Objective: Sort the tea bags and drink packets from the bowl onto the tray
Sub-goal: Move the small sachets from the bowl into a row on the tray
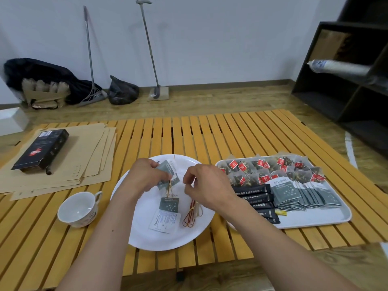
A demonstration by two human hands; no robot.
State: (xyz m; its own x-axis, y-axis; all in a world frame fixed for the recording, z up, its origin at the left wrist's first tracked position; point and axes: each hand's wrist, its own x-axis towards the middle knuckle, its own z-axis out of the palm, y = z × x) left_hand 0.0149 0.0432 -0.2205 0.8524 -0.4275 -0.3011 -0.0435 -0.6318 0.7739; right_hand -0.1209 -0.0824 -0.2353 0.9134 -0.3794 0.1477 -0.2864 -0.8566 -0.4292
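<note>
Slatted table (pixel 210 131) — both hands (pixel 147 175) over bowl (pixel 147 234)

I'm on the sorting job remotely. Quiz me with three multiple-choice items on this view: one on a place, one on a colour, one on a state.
1. Where does the tray lie relative to the white bowl?
A. To its right
B. To its left
C. Under it

2. What colour are the tags on the tea bags in the tray's far row?
A. Green
B. Red
C. Blue

3. What is the left hand doing?
A. Resting flat on the table
B. Lifting the cup
C. Holding grey-green packets over the bowl

Answers:
1. A, the tray sits at the bowl's right edge on the slatted table.
2. B, small red tags show on the mesh bags.
3. C, its fingers close on the grey-green packets, while the cup stands untouched.
</note>
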